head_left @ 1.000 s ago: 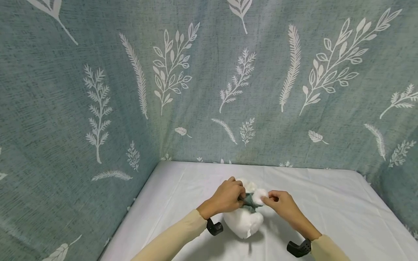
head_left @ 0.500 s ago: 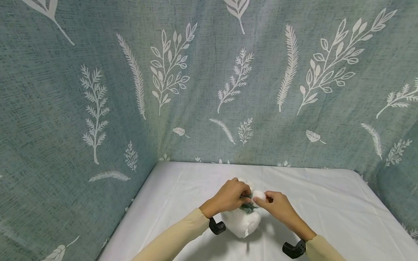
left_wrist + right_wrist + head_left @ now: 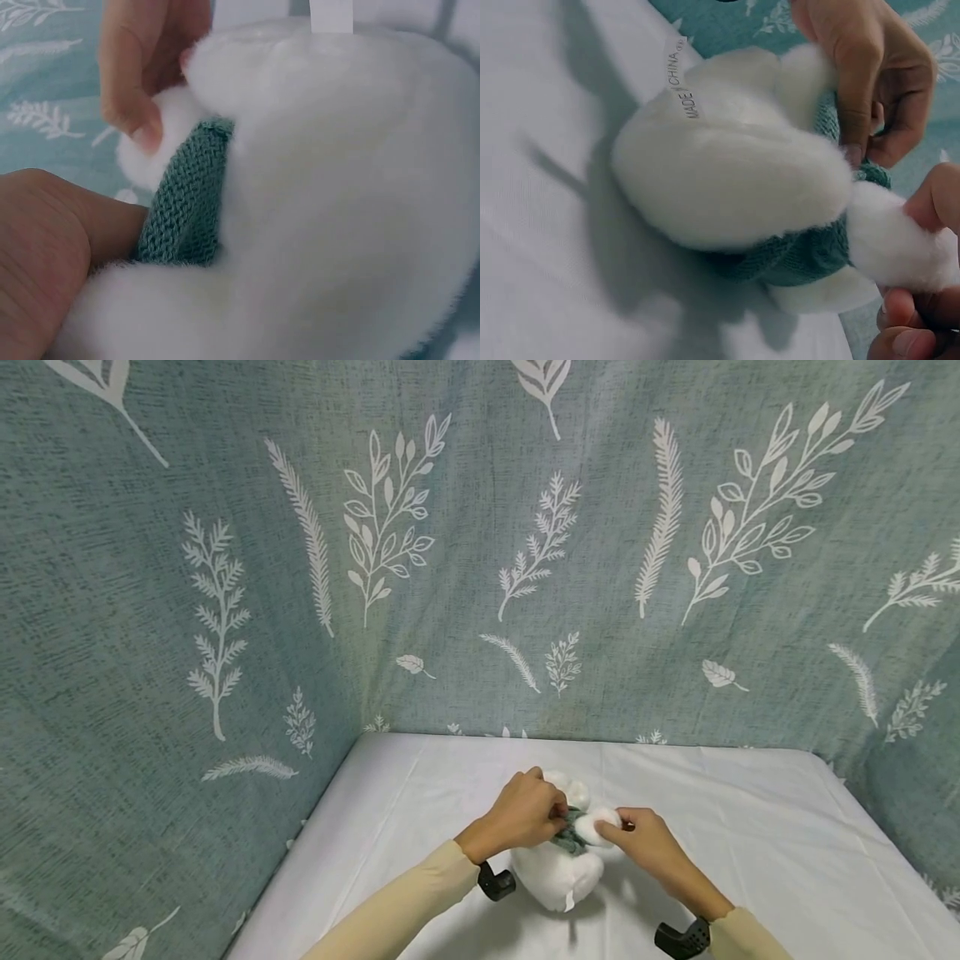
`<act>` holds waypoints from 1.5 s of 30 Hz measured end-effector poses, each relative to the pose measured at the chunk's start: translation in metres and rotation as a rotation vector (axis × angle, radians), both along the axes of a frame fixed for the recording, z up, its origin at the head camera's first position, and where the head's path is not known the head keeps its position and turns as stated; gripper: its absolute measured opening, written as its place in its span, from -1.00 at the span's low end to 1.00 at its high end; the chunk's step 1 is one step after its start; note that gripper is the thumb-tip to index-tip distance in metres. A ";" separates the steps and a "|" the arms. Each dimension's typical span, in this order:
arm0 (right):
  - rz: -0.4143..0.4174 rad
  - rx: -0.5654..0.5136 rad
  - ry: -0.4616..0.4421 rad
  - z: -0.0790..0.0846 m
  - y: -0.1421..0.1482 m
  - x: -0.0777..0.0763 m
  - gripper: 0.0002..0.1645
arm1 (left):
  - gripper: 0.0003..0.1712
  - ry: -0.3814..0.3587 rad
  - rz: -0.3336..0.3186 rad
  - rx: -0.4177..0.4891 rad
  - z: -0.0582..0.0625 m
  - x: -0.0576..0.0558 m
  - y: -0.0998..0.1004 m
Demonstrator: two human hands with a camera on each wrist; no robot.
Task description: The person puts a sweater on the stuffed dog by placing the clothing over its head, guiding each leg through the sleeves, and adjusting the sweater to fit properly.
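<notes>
A white plush toy (image 3: 555,872) stands between the hands, with a green knitted garment (image 3: 810,251) around its middle. My left hand (image 3: 525,810) pinches the garment's edge; in the right wrist view its thumb and fingers press against the knit. My right hand (image 3: 652,847) grips a white, fluffy limb (image 3: 896,240) of the toy between thumb and fingers. This limb sticks out beside the knit band. Close up, the left wrist view shows the green knit (image 3: 187,199) between the left thumb and the white plush. The left fingertips are partly hidden behind the toy.
A white cloth (image 3: 442,777) covers the table under the toy. Green curtains (image 3: 465,568) with white leaf prints hang behind and at the sides. A printed label (image 3: 681,82) sticks up from the toy. Each wrist wears a black camera, one of them the left wrist camera (image 3: 495,883).
The hands drew closer together, then my right hand moved back right with the limb. More of the limb and the green knit shows between the hands than half a second ago.
</notes>
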State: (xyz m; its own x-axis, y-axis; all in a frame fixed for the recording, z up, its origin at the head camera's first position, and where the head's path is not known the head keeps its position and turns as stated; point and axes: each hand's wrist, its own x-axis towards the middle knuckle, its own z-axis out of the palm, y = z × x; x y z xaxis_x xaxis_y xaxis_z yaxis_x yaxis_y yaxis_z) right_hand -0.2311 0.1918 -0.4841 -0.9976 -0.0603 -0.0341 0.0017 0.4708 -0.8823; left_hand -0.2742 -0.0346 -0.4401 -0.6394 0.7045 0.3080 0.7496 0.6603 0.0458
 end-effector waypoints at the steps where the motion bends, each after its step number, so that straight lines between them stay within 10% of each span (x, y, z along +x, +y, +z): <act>1: 0.002 0.002 -0.014 -0.001 0.001 0.000 -0.60 | -0.94 0.001 -0.010 0.005 0.000 0.000 0.000; 12: 0.119 0.019 -0.124 -0.002 0.019 0.003 -0.52 | -0.88 -0.140 -0.155 0.212 -0.001 0.000 -0.002; 19: 0.149 0.027 -0.159 -0.005 0.031 0.007 -0.52 | -0.67 -0.251 -0.097 0.381 -0.003 -0.002 -0.009; 34: 0.289 0.039 -0.233 -0.009 0.071 0.016 -0.50 | -0.82 -0.285 -0.039 0.337 -0.015 -0.002 -0.028; 45: 0.255 0.014 0.061 0.006 0.073 0.016 -0.54 | -0.59 -0.326 0.162 0.289 -0.023 0.000 -0.035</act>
State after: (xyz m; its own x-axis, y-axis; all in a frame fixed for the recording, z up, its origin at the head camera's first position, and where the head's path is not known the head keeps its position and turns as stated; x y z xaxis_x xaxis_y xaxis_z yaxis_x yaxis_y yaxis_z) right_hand -0.2150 0.2646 -0.4780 -0.9505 -0.3099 0.0229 -0.1714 0.4615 -0.8704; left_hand -0.2745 -0.0695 -0.4633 -0.8299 0.5028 0.2417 0.5542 0.6931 0.4610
